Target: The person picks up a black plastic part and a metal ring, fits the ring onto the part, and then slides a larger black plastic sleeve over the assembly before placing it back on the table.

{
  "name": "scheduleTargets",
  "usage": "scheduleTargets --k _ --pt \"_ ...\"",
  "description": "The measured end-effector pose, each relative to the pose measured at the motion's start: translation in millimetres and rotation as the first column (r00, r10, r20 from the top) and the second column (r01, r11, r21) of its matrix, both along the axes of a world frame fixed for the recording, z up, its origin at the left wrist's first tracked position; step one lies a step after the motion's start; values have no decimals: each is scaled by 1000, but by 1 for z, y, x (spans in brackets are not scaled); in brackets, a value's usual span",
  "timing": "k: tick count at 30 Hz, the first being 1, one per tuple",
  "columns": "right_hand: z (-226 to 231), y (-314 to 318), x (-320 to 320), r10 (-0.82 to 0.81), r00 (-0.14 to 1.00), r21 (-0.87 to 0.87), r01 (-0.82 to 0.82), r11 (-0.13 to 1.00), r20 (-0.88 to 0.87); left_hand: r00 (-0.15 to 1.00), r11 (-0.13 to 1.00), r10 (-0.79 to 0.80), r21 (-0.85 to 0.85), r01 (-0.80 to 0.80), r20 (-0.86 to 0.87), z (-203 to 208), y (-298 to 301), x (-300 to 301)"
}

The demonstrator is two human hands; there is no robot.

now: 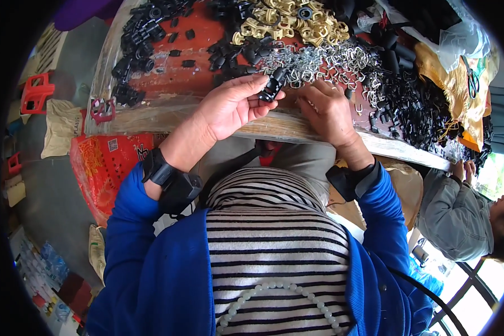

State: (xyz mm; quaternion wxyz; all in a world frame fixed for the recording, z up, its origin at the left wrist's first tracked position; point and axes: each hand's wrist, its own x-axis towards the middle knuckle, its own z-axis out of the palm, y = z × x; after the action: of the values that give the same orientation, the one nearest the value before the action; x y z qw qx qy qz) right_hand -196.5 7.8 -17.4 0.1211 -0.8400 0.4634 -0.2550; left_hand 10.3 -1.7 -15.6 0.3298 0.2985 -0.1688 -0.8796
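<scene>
My left hand [225, 111] is closed on a small black plastic fitting [272, 85], pinched between thumb and fingers just above the table's near edge. To its right, my right hand [331, 113] rests at the near edge of the table with its fingers curled downward. Whatever those fingers hold, if anything, is hidden. Just beyond both hands spreads a heap of silvery U-shaped metal clips [347, 60]. Small black pieces [252, 51] lie left of the clips, and a pile of tan plastic brackets [288, 23] sits farther back.
Black fittings [137, 42] line the left of the red tabletop [168, 81], with a dark red bracket [102, 110] at its corner. More black pieces [411, 92], a yellow sack [443, 73] and scissors [473, 78] lie on the right. Another person [459, 215] works at far right.
</scene>
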Motion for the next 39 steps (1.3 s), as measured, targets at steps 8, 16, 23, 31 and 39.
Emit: scheduleTargets --k 8,16,23,31,39 --pt "-8 -21 15 137 960 -33 -149 988 -245 999 1000 2 14 -1 -49 -4 3 12" --pt "-7 -18 17 52 953 9 -51 999 -300 1000 1000 -19 -12 19 14 -3 7 8" --pt "1 7 -4 -149 942 413 13 911 301 990 995 -45 -85 56 130 1 18 -13" --pt "1 8 -16 -42 992 237 13 971 118 977 994 39 -111 -16 211 -5 5 -12" --pt "-1 -1 9 83 991 281 -110 953 106 978 985 145 -110 -129 148 1 -8 2"
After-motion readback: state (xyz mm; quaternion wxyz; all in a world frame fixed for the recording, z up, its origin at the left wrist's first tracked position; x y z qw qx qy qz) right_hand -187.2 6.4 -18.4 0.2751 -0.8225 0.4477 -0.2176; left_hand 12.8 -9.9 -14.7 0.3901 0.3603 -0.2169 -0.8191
